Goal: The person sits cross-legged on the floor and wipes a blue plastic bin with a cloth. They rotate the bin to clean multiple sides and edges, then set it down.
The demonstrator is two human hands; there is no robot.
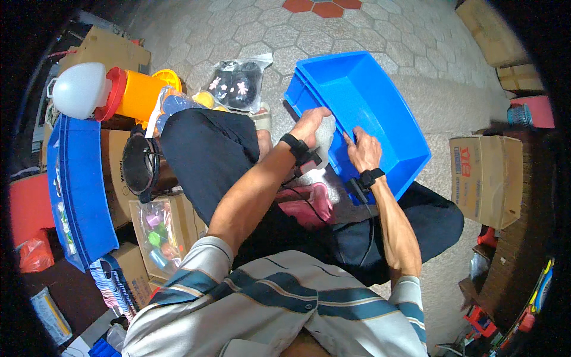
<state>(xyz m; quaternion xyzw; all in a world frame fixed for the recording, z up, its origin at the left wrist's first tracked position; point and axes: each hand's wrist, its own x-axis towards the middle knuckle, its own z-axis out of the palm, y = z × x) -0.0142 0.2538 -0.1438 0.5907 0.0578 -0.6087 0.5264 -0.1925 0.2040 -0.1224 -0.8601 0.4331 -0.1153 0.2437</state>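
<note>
A blue plastic bin lies tilted in front of me, its hollow facing up. My left hand is at its near left side, with the fingers closed on a grey cloth-like piece against the outer wall. Part of that piece is hidden under the hand. Over the bin's near side, my right hand grips the wall, its thumb and fingertips partly in view. Both wrists carry black straps with small devices and cables. Between my legs sits a pink plastic container, partly covered by my left forearm and a cable.
A bagged pair of black slippers lies beyond my left knee. On the left stand an orange container, another blue bin and a carton of colourful items. Cardboard boxes line the right side.
</note>
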